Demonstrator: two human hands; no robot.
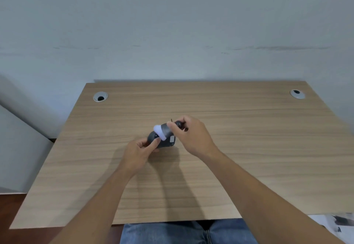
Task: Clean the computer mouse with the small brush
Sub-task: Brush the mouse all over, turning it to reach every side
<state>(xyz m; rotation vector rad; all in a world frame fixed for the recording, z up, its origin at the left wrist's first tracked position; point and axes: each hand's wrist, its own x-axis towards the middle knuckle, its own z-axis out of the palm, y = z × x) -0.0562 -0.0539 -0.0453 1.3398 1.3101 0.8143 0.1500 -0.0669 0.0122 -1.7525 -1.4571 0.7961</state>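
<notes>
Left hand (140,151): closed on the near-left end of the computer mouse (162,140), fingers curled under and beside it.
Right hand (191,135): gripping the small brush (166,130) by its dark body.
Brush bristles (159,132): white, touching the mouse just beyond the left fingertips.
Mouse: dark grey, tilted, between both hands; whether it touches the wooden desk (249,148) cannot be told.
Cable grommets (100,96): far corners, well apart from hands.

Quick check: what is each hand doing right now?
Left hand: closed on the mouse, steadying it on the desk.
Right hand: closed on the brush, bristles on the mouse.
</notes>
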